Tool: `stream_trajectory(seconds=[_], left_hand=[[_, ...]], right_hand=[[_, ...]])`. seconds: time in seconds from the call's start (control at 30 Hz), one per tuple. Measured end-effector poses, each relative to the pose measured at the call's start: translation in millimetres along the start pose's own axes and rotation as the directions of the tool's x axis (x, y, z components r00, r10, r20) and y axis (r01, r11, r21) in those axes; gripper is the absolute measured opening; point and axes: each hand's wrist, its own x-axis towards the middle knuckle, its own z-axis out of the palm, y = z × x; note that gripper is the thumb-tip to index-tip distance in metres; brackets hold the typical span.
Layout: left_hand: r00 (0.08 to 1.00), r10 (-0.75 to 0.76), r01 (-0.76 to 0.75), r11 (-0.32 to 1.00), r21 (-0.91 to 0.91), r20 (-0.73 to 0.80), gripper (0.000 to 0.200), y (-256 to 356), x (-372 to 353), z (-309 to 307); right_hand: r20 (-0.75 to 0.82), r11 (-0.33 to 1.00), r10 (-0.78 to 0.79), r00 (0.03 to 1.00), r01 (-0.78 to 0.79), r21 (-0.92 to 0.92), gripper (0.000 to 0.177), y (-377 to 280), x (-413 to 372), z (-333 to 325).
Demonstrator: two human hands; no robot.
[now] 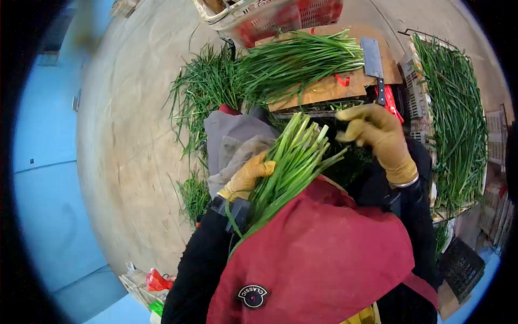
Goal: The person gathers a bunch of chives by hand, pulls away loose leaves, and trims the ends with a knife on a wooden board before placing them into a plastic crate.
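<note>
A bundle of garlic chives (294, 154) lies across my lap and forearm, its pale cut ends pointing up and away. My left hand (249, 175), in a yellow glove, is closed around the left side of this bundle. To the right of the pale ends, my right hand (377, 137), also gloved, is raised with its fingers bent and somewhat apart. Nothing shows in its fingers, which are slightly blurred. Ahead, a larger pile of chives (297, 62) rests on a brown board (324, 89). A cleaver (372, 59) with a black handle lies at the board's right side.
Loose chives (208, 81) are heaped on the floor at the left, with a smaller clump (194, 197) nearer me. On the right stands a long crate (418, 102) full of chives. A red and white basket (291, 21) is beyond the board. Red ties (341, 80) lie on the board.
</note>
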Motion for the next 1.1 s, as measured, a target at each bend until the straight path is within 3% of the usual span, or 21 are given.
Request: stream_trajectory(seconds=[0.03, 0.07, 0.1, 0.17, 0.27, 0.33, 0.37, 0.4, 0.5, 0.53, 0.57, 0.67, 0.7, 0.77, 0.8, 0.83, 0.9, 1.1], left_hand=[[1.0, -0.024, 0.025, 0.999, -0.047, 0.017, 0.072, 6.0, 1.2, 3.7], [0.998, -0.047, 0.05, 0.995, -0.091, 0.036, 0.069, 11.2, 2.1, 7.4], [0.998, -0.063, 0.062, 0.989, -0.138, -0.004, 0.069, 13.1, 1.6, 11.2], [0.991, -0.1, 0.077, 0.97, -0.233, -0.089, 0.067, 15.0, -1.9, 18.3], [0.996, -0.013, -0.004, 0.982, -0.187, -0.086, 0.068, 25.7, -6.6, 23.3], [0.998, -0.035, 0.029, 0.993, -0.112, -0.048, 0.067, 25.5, -7.9, 19.0], [0.998, -0.064, 0.062, 0.996, -0.063, -0.019, 0.066, 24.2, -7.5, 16.3], [0.996, -0.093, 0.093, 0.996, -0.012, 0.01, 0.066, 23.4, -6.8, 14.7], [0.992, -0.115, 0.117, 0.992, 0.055, -0.044, 0.062, 23.1, -6.4, 18.2], [0.99, -0.13, 0.133, 0.99, 0.046, -0.053, 0.056, 25.5, -7.3, 19.6], [0.99, -0.125, 0.129, 0.99, 0.053, -0.06, 0.055, 22.3, -7.0, 18.8], [0.99, -0.114, 0.123, 0.986, 0.114, -0.077, 0.053, 12.5, -1.2, 12.9], [0.989, -0.121, 0.132, 0.979, 0.156, -0.084, 0.052, 10.8, 0.5, 11.2], [0.987, -0.125, 0.142, 0.972, 0.189, -0.098, 0.052, 10.8, 1.6, 15.5], [0.987, -0.122, 0.14, 0.974, 0.18, -0.107, 0.053, 14.1, 0.4, 21.8], [0.986, -0.119, 0.138, 0.976, 0.17, -0.12, 0.053, 18.0, -1.1, 27.7], [0.984, -0.084, 0.121, 0.962, 0.246, -0.157, 0.052, 27.2, -4.1, 38.9], [0.982, -0.073, 0.122, 0.949, 0.292, -0.175, 0.05, 26.2, -9.7, 38.4]], right_hand=[[0.111, 0.975, -0.111, 0.988, 0.13, -0.178, 0.022, -15.8, 0.6, 23.7], [0.288, 0.818, -0.216, 0.933, 0.333, -0.468, 0.023, -30.1, 2.0, 32.3], [0.374, 0.674, -0.273, 0.886, 0.454, -0.582, 0.023, -23.9, 6.7, 47.0], [0.468, 0.484, -0.124, 0.875, 0.465, -0.741, 0.026, -10.6, 14.8, 70.9], [0.493, 0.562, -0.351, 0.796, 0.6, -0.568, 0.02, 15.2, 26.7, 69.4], [0.373, 0.893, -0.156, 0.915, 0.292, -0.343, 0.018, 26.5, 24.8, 64.3], [0.336, 0.975, -0.032, 0.941, 0.103, -0.197, 0.017, 28.3, 23.4, 62.5], [0.304, 0.99, 0.136, 0.943, -0.136, -0.024, 0.016, 21.5, 21.6, 61.8], [0.143, 0.975, 0.217, 0.966, -0.222, 0.022, 0.012, 26.5, 25.4, 46.7], [0.003, 0.938, 0.223, 0.975, -0.216, 0.271, 0.012, 23.3, 22.1, 46.9], [0.032, 0.925, 0.206, 0.978, -0.206, 0.321, 0.012, 15.4, 24.0, 36.3], [0.012, 0.979, 0.2, 0.98, -0.2, -0.027, 0.016, 9.6, 23.6, 20.6], [0.054, 0.976, 0.06, 0.997, -0.047, -0.212, 0.016, 6.8, 21.9, 23.4], [0.203, 0.805, -0.192, 0.96, 0.273, -0.527, 0.019, -6.0, 18.0, 33.9], [0.266, 0.75, -0.146, 0.953, 0.283, -0.598, 0.022, -10.0, 17.6, 40.3], [0.284, 0.713, -0.237, 0.929, 0.365, -0.599, 0.026, -10.0, 15.9, 51.8], [0.457, 0.545, -0.268, 0.849, 0.524, -0.655, 0.028, -4.9, 22.6, 64.9], [0.514, 0.562, -0.2, 0.834, 0.527, -0.637, 0.024, 9.5, 28.5, 63.7]])
